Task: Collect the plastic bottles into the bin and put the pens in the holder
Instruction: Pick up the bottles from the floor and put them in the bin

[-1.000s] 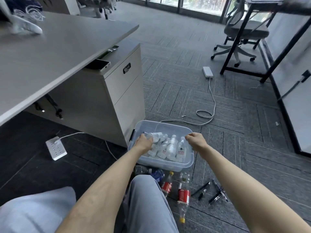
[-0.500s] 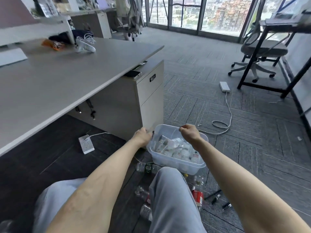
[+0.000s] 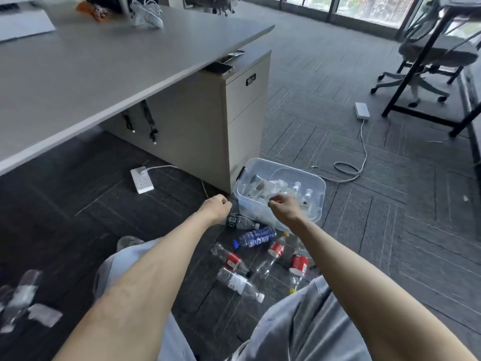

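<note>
no legible text; white characters on the blue bottle point(image 3: 256, 237) too blurred

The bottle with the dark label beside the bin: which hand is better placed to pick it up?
Probably left. The left hand is right next to the dark-label bottle with nothing visible in it; the right hand is over the near wall of the bin, farther off.
</note>
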A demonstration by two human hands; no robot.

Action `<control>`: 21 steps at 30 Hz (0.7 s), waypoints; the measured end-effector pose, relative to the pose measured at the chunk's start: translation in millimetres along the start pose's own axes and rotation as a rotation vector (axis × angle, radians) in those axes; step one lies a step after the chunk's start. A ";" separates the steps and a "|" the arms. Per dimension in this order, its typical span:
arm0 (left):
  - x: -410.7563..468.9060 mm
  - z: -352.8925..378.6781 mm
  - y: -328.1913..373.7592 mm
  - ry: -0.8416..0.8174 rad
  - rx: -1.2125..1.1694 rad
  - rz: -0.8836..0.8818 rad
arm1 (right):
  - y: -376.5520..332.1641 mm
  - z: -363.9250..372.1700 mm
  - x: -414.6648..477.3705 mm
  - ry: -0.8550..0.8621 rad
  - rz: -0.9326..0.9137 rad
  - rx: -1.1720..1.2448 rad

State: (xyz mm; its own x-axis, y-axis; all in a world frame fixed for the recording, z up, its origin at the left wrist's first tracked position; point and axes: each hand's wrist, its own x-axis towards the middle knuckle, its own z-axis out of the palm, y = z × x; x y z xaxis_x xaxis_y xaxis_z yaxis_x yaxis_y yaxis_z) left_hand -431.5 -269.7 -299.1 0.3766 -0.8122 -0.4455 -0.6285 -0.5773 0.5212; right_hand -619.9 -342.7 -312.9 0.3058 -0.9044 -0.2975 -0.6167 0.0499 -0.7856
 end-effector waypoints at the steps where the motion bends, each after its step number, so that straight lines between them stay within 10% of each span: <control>1: 0.4 8.3 -4.2 -0.004 0.001 0.008 | 8.5 2.8 -0.4 -0.005 0.022 0.007; 21: 116.4 165.2 -192.1 -0.225 0.138 -0.194 | 211.6 223.6 57.9 -0.426 0.012 -0.627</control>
State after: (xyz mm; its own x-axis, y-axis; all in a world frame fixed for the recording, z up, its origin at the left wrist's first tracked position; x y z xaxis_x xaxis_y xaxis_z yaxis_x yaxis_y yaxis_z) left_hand -379.4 -239.6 -571.4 0.3483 -0.6404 -0.6845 -0.6517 -0.6903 0.3142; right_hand -570.5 -289.8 -617.6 0.4719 -0.6570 -0.5880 -0.8798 -0.3069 -0.3630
